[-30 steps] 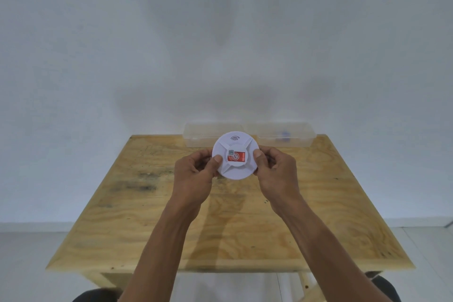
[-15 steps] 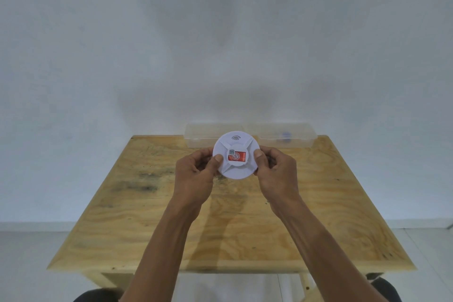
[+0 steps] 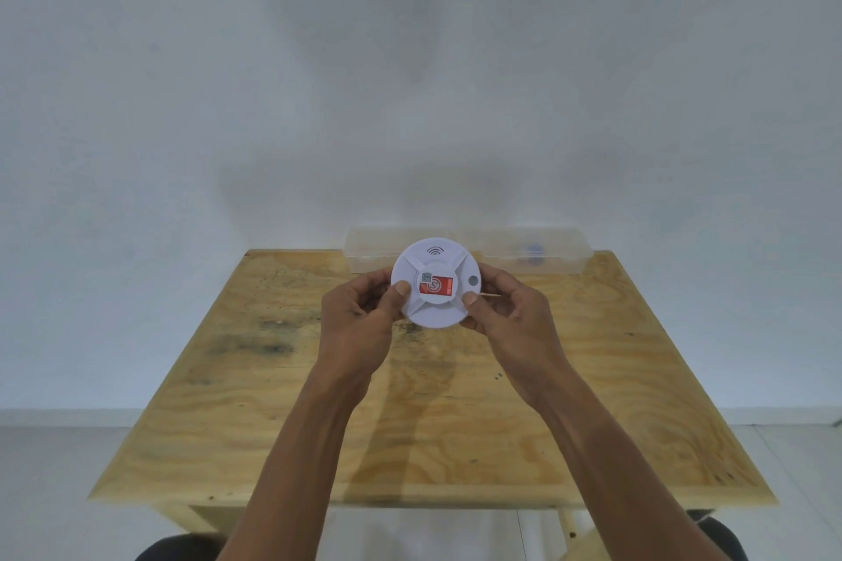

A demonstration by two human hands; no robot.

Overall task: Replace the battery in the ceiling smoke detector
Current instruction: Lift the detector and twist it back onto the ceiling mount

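A round white smoke detector [image 3: 435, 262] is held up above the wooden table [image 3: 282, 415], its face with a red label towards me. My left hand [image 3: 360, 323] grips its left edge, thumb on the face. My right hand [image 3: 510, 319] grips the lower right edge, thumb on the face, and a thin wooden stick pokes out between its fingers. A small round hole shows at the detector's right rim. No battery is visible in my hands.
A clear plastic box [image 3: 546, 251] lies along the table's far edge against the white wall, with a small blue item inside at the right. The table's front edge is close to my body.
My right thumb has slid down along the detector's rim, uncovering the small round hole. The detector has tilted slightly; the left hand keeps its grip.
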